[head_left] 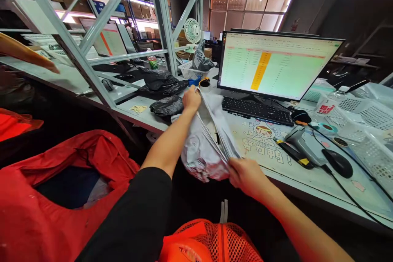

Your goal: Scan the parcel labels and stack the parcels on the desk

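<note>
A whitish plastic bag (196,147) hangs over the front edge of the desk, its mouth pulled wide. My left hand (192,99) is closed on the far end of the bag's rim. On the near right end of that rim, my right hand (245,174) is also closed. Pale folds and a small dark item show inside the mouth, but I cannot make out what they are. Just left of my left hand lies a black plastic bag (167,105) on the desk.
Behind the bag stand a keyboard (258,110) and a monitor (273,65). A barcode scanner (307,147), a yellow-black cutter (293,153) and a mouse (337,163) lie right. White baskets (373,114) line the far right. A metal rack post (164,20) rises left; an open red bag (113,151) stands below.
</note>
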The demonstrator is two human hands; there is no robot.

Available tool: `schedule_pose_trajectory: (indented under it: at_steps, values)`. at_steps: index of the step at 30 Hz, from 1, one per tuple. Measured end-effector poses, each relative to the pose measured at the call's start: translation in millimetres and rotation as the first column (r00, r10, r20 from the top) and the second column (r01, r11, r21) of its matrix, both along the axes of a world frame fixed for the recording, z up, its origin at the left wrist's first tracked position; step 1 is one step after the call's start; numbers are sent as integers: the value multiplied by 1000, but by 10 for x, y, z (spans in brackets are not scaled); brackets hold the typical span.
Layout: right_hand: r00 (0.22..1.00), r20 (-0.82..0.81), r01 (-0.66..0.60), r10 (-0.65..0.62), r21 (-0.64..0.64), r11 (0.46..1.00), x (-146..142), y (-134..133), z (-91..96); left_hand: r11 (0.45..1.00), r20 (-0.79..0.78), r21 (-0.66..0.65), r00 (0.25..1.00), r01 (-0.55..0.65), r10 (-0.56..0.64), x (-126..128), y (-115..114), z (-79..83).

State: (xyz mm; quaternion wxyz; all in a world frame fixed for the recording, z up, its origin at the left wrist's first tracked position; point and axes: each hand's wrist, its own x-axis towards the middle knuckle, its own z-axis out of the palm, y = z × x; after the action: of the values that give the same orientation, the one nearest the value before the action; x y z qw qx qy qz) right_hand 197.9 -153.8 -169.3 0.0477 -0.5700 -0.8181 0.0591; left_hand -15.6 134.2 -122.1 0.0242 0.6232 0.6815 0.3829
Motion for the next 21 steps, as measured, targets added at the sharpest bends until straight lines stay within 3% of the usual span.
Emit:
schedule_pose_trajectory:
  at_steps: [2, 4, 7, 9, 11, 14, 16, 18, 19, 20, 21]
  values:
    - [993, -102, -45, 55, 92, 995, 249, -369, -118, 999, -11, -19, 999, -38, 38, -188, 141, 18]
    - [985, -174, 15, 15, 168, 986, 498, -562, -257, 998, -31, -56, 999, 4, -6, -190, 178, -64]
    - [943, -269, 248, -194, 183, 951, 814, -560, -423, 989, -77, -67, 988, 130, -135, 61, 52, -254]
    - [886, -360, 361, -291, 142, 922, 987, -482, -463, 954, -185, 19, 939, 298, -289, 237, -115, -345]
    - [836, -453, 391, -311, 93, 916, 1117, -414, -442, 838, -366, 89, 800, 539, -476, 339, -321, -386]
    - [766, -561, 401, -313, 38, 915, 1175, -308, -365, 564, -562, 0, 467, 826, -683, 421, -678, -387]
    - [729, -604, 417, -321, 21, 909, 1110, -192, -345, 393, -587, -131, 248, 910, -771, 515, -918, -377]
    - [708, -625, 441, -328, 29, 897, 992, -43, -383, 264, -544, -265, 82, 927, -835, 658, -1104, -377]
    - [706, -629, 450, -326, 43, 892, 927, 34, -421, 241, -500, -321, 52, 916, -865, 738, -1157, -381]
    - [707, -631, 457, -319, 64, 887, 865, 103, -470, 268, -451, -361, 84, 893, -888, 814, -1173, -387]
    - [714, -629, 459, -308, 88, 884, 810, 161, -523, 340, -411, -384, 171, 858, -895, 881, -1149, -390]
